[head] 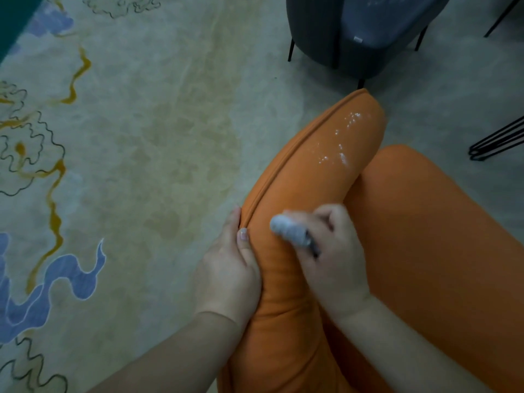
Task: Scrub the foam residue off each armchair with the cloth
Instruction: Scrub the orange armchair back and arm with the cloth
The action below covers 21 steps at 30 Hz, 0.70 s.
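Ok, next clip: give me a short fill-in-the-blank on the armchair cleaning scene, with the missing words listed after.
1. The right hand grips a bunched grey ____ against the armrest.
2. The left hand rests on the outer side of the ____ armchair.
3. White foam residue speckles the far end of the ____.
4. The chair standing further off is dark ____.

Missing words: cloth; orange; armrest; grey

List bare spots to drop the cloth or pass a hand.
Bare: orange seat cushion right of the right hand; patterned rug left of the armrest.
Crowded: near armrest, left hand pressing, right hand's grip on the cloth. Foam residue on its far end.
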### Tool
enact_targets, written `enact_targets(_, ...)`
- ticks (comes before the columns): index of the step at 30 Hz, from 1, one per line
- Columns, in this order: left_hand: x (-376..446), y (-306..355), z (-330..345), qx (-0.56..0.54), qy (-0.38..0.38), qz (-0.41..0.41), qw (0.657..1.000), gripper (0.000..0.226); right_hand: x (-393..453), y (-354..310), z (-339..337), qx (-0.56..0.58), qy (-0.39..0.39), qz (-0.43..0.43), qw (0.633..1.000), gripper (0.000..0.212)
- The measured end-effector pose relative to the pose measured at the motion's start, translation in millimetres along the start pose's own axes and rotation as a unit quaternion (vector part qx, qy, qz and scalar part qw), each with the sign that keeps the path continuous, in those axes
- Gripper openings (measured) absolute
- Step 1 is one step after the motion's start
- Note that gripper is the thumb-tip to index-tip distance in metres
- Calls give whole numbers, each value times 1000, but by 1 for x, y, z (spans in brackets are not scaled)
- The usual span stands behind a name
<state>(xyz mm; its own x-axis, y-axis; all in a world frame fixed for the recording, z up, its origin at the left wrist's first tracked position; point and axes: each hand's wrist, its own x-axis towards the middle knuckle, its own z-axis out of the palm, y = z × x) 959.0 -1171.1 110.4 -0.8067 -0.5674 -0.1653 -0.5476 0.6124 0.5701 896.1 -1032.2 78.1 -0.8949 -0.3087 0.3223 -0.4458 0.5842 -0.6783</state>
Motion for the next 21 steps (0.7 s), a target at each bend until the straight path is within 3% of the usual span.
enact_targets(5, 0, 2, 1, 10, -1, -2, 1000, 52, 41, 7, 9, 21, 80, 106, 991, 32)
enact_targets(13, -1, 1, 1, 12, -1, 4, 1000, 48, -4, -4, -8, 52, -10, 74, 996, 55)
enact_targets(16, 0, 1, 1, 17, 2, 7, 1000, 50, -1, -7, -12, 73, 2, 63, 995, 47)
enact_targets(21, 0, 4, 0, 44, -9, 11, 999, 56, 2, -11, -7, 45, 25, 94, 994, 63)
